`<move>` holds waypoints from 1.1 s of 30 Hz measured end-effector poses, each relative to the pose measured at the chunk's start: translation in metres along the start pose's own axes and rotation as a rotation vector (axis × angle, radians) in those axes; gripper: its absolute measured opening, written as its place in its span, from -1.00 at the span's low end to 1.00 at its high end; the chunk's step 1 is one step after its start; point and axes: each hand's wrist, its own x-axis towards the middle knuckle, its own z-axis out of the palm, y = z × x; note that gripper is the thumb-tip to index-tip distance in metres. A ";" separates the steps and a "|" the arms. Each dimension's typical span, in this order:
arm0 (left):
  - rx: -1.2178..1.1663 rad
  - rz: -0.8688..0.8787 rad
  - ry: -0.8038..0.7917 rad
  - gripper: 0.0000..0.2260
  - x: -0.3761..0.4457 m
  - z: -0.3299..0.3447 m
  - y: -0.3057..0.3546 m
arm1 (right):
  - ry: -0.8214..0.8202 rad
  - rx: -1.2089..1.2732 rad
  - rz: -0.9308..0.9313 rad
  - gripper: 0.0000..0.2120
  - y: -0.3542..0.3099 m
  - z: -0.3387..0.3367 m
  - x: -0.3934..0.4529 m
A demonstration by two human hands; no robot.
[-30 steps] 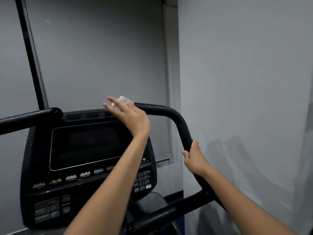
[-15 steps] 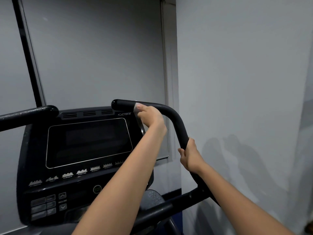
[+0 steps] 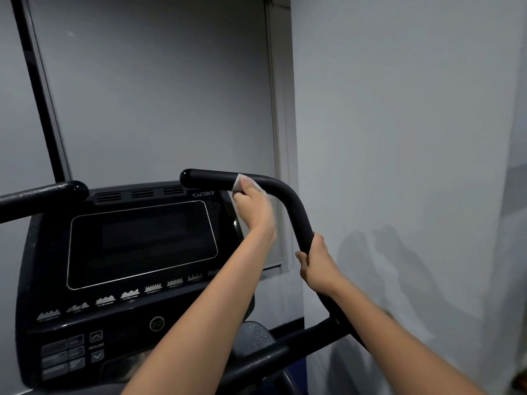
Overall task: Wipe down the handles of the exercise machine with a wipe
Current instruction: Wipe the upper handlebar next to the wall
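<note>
Left hand [image 3: 254,205] wrapped around the right handle [image 3: 288,201] on its top stretch, clamping the white wipe [image 3: 239,182] against the bar, probably all the way round, though the far side was hidden. Right hand [image 3: 315,265] gripped the same handle lower down, steadying it. Left handle [image 3: 42,196] sat untouched beside the console [image 3: 137,252]. Best done with firm squeeze, twisting slightly while sliding through the bend toward the near end.
</note>
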 end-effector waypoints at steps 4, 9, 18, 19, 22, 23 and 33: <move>0.187 -0.005 -0.215 -0.55 -0.016 0.018 -0.023 | 0.026 0.044 -0.038 -0.82 0.005 0.001 0.001; 0.390 0.121 -0.444 -0.57 -0.011 0.009 -0.044 | -0.018 0.116 0.001 -0.61 0.008 -0.002 0.001; 0.622 0.115 -0.607 -0.65 -0.016 -0.008 -0.052 | -0.001 0.065 0.028 -0.73 0.010 -0.002 -0.005; 0.538 0.108 -0.528 -0.63 -0.014 -0.003 -0.046 | -0.007 0.069 0.031 -0.73 0.009 -0.003 -0.005; 0.330 0.062 -0.308 -0.59 -0.002 0.011 -0.023 | -0.028 0.087 0.039 -0.74 0.008 -0.005 -0.006; 0.323 0.046 -0.289 -0.59 -0.002 0.013 -0.020 | -0.032 0.082 0.044 -0.74 0.007 -0.006 -0.006; 0.674 0.179 -0.600 -0.58 -0.015 -0.011 -0.062 | -0.020 0.054 0.108 -0.66 0.003 -0.007 -0.009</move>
